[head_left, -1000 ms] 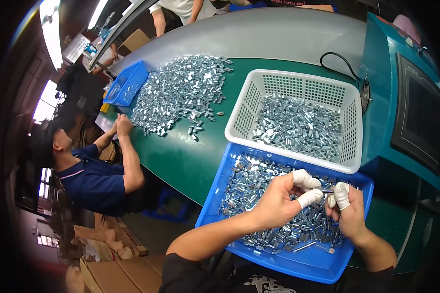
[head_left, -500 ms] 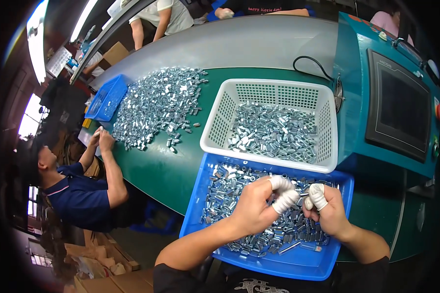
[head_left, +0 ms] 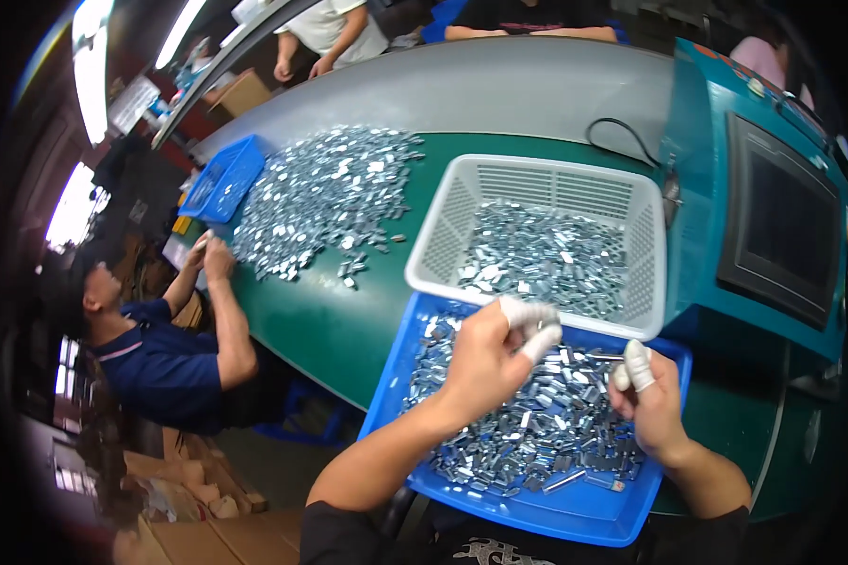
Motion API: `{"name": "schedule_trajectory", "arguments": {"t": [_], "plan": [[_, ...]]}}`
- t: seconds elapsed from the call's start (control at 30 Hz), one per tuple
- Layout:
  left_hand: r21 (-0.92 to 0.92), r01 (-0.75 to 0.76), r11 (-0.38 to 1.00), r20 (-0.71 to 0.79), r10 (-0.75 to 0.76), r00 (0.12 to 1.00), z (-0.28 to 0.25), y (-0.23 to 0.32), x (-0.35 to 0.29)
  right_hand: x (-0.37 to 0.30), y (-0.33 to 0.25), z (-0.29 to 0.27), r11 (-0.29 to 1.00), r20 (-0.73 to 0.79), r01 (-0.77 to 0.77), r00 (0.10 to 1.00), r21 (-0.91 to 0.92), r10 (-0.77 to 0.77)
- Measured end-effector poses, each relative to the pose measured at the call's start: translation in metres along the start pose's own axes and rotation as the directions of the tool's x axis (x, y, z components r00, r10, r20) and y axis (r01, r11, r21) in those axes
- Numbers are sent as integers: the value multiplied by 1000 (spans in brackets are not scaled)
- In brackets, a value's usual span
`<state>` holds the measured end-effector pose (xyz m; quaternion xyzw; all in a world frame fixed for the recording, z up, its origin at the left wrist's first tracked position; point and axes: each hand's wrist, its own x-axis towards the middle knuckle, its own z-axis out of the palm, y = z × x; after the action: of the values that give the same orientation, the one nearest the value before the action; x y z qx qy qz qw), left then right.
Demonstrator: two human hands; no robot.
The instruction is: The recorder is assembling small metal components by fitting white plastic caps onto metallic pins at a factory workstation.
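Over the blue tray (head_left: pixel 575 523) of small shiny metal sleeves (head_left: pixel 528 424), both my hands are raised, with white coverings on some fingers. My left hand (head_left: pixel 485 363), near the front rim of the white basket, has thumb and fingers pinched together. A small grey metal piece seems to show between its tips, mostly hidden. My right hand (head_left: pixel 658 400) is at the tray's right side, its thumb and finger closed on a thin metal rod (head_left: pixel 607 357) that points left toward my other hand. The two hands are apart.
Behind the tray stands a white perforated basket (head_left: pixel 424 254) with more metal sleeves. A teal machine (head_left: pixel 697 188) with a dark screen is on the right. Far left are a big pile of sleeves (head_left: pixel 325 198), a small blue bin (head_left: pixel 224 179) and a co-worker (head_left: pixel 174 348).
My hands have drawn apart, the left moving up toward the basket and the right shifting right. More of the rod shows now. The whole view has shifted slightly.
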<state>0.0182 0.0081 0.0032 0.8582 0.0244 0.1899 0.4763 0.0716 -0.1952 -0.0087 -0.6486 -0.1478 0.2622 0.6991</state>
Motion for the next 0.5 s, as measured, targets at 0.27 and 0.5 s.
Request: {"name": "schedule_trajectory", "arguments": {"t": [0.27, 0.5], "plan": [[225, -206, 952, 175, 169, 970, 7, 0, -11, -2, 4, -3, 999, 41, 3, 999, 46, -4], [377, -264, 888, 592, -12, 806, 28, -7, -37, 0, 3, 0, 1000, 45, -11, 999, 23, 10]]}}
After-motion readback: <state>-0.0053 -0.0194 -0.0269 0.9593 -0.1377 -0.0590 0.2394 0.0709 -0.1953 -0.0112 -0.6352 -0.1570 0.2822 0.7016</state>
